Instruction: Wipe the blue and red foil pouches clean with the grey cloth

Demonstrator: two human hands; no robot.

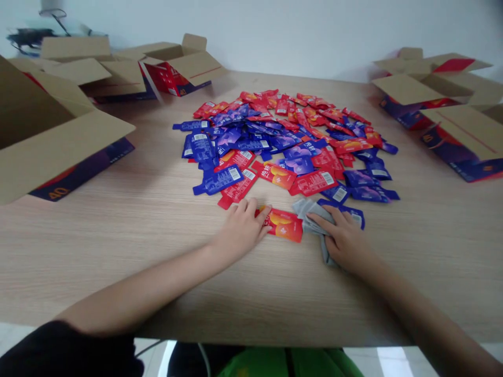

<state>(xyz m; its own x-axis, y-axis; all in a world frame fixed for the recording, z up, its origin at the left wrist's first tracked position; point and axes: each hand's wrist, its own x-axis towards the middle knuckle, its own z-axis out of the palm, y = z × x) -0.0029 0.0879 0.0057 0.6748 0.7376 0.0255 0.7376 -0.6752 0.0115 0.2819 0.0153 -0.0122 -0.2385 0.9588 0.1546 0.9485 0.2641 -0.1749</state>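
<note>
A red pouch (285,225) with orange fruit printed on it lies flat on the table, in front of the pile. My left hand (243,226) holds its left end down, thumb and fingers on the pouch. In my right hand (345,238) is a bunched grey cloth (312,215), which meets the pouch's right end. Just behind that hand lies a dark blue pouch (357,217), partly covered by the fingers and cloth. A heap of red and blue pouches (271,141) spreads over the middle of the table.
Open cardboard boxes stand on both sides: a large near-left box (78,141), a box behind it (118,78), a back-left box (188,65), a right box (467,136) and a far-right box (416,89). The wooden table (157,220) ends close to my body.
</note>
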